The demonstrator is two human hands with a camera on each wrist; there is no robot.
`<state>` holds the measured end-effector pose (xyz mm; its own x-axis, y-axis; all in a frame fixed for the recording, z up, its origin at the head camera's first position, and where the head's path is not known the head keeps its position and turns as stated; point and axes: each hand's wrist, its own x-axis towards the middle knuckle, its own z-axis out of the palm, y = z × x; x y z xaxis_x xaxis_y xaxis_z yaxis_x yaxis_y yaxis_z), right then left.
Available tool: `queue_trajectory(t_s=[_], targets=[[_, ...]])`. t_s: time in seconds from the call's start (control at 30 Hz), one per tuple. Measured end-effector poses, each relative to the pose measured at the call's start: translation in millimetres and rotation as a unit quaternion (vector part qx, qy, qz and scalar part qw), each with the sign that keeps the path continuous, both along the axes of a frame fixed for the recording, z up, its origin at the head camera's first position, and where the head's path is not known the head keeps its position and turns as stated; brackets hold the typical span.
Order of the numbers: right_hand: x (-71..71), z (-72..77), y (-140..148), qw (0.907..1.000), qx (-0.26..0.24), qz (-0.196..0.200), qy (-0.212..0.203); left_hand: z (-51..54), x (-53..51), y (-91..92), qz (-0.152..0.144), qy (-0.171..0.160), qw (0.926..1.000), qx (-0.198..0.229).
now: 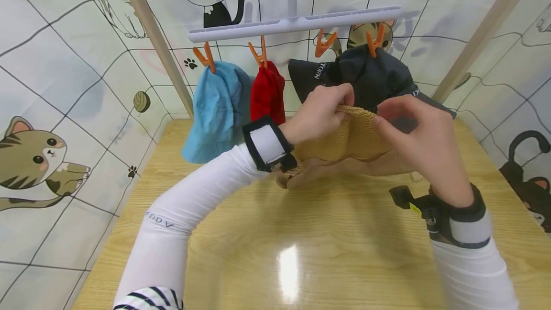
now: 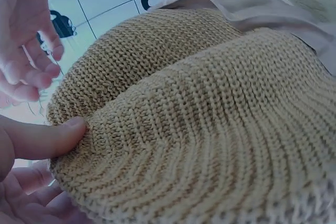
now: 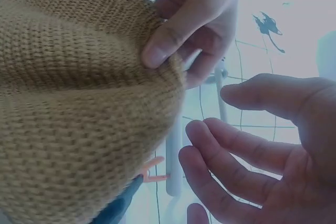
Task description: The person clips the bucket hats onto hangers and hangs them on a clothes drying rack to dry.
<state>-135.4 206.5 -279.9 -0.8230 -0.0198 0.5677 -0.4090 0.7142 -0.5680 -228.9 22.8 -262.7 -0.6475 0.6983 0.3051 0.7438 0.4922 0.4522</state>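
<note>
A tan knit hat [image 1: 357,133] with a smooth beige fabric edge [image 1: 374,166] hangs from my left hand [image 1: 320,111]. In the left wrist view, the left thumb [image 2: 65,136] presses into the ribbed knit, with fingers behind it. My right hand [image 1: 424,142] is beside the hat's upper right side. Its fingers [image 3: 247,174] are loosely bent and spread from the thumb in the right wrist view, with nothing between them. Behind the knit hat is a dark bucket hat [image 1: 366,75], held by an orange clip [image 1: 375,39].
From the white hanger bar [image 1: 297,24] also hang a light blue bucket hat [image 1: 221,104] and a red cap-like cloth item [image 1: 268,92]. Another orange clip [image 1: 325,44] hangs beside the dark hat. Wooden posts [image 1: 486,32] flank the bar above a glossy wooden table [image 1: 241,248].
</note>
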Motion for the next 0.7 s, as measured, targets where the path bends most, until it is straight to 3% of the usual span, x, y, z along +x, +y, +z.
queue_trajectory(t_s=[0.13,0.37,0.7], targets=[[-5.9,7.8,-3.7,0.9996,0.014,-0.005,-0.025,-0.5,-5.9,-1.6,0.018,-0.016,0.9995,0.02],[-22.2,14.1,-8.8,0.9988,0.036,0.009,-0.032,3.2,-13.6,-11.6,0.056,-0.038,0.9976,0.019],[-62.7,18.2,-11.8,0.9942,0.044,0.045,-0.087,7.8,-27.5,-33.1,0.129,-0.066,0.9893,0.015]])
